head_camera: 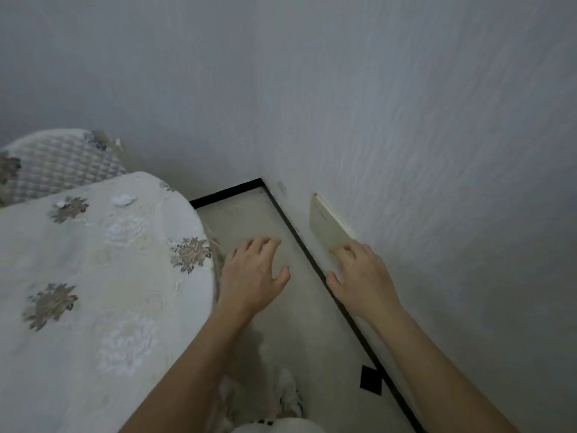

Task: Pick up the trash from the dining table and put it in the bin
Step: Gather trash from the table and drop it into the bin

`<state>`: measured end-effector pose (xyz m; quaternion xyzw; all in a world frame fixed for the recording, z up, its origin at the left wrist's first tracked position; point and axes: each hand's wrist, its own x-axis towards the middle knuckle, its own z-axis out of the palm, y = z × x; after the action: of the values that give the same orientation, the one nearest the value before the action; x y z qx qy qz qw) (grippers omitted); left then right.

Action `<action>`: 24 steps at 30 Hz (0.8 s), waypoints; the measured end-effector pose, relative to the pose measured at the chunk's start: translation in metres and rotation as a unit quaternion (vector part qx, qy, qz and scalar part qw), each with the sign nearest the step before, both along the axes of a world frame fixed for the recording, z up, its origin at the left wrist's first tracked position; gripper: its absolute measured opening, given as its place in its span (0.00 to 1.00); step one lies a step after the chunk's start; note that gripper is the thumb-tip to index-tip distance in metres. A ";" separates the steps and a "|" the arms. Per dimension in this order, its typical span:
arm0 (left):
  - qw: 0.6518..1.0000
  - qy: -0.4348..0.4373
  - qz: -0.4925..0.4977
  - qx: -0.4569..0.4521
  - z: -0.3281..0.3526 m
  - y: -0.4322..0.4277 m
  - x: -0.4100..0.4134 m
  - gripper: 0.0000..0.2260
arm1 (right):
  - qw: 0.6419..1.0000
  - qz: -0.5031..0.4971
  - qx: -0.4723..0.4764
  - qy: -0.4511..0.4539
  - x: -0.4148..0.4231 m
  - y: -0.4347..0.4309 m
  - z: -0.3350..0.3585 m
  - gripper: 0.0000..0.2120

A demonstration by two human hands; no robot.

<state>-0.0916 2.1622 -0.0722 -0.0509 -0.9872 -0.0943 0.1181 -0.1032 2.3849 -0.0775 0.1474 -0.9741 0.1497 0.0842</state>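
Observation:
The dining table (93,276) fills the left side, covered with a cream cloth embroidered with flowers. I see no trash on the visible part of it and no bin anywhere in view. My left hand (253,273) hovers over the floor just past the table's right edge, fingers spread, holding nothing. My right hand (362,276) is held out in front of the wall on the right, fingers apart, with nothing in it.
A quilted chair back (59,164) stands behind the table at the far left. A narrow strip of pale floor (299,323) runs between table and wall, edged by a black skirting line (312,254). A cream wall plate (327,226) sits low on the wall. My feet show at the bottom.

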 end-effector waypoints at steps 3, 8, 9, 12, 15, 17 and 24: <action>0.999 0.009 0.023 0.022 0.006 -0.017 -0.055 0.24 | 1.000 0.022 0.012 0.005 -0.068 -0.022 0.009 0.20; 0.998 0.017 0.059 0.015 0.014 -0.059 -0.136 0.24 | 0.998 0.049 0.000 0.026 -0.164 -0.061 0.021 0.19; 0.998 0.015 0.066 0.014 0.014 -0.066 -0.150 0.24 | 0.998 0.054 -0.001 0.028 -0.178 -0.067 0.022 0.19; 0.997 0.014 0.079 0.008 0.015 -0.083 -0.184 0.23 | 0.997 0.068 0.004 0.030 -0.217 -0.081 0.017 0.19; 0.996 0.014 0.092 0.011 0.014 -0.099 -0.217 0.23 | 0.997 0.081 0.005 0.008 -0.256 -0.097 0.008 0.20; 0.994 0.014 0.106 0.014 0.012 -0.110 -0.237 0.23 | 0.995 0.098 0.012 0.000 -0.280 -0.109 0.001 0.20; 0.988 -0.006 0.154 0.010 -0.004 -0.150 -0.321 0.24 | 0.989 0.149 -0.001 -0.022 -0.385 -0.158 -0.014 0.21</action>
<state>-0.4128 2.0124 -0.0763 0.1029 -0.9830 -0.0851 0.1261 -0.4887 2.2269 -0.0911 0.2876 -0.9426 0.1651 0.0392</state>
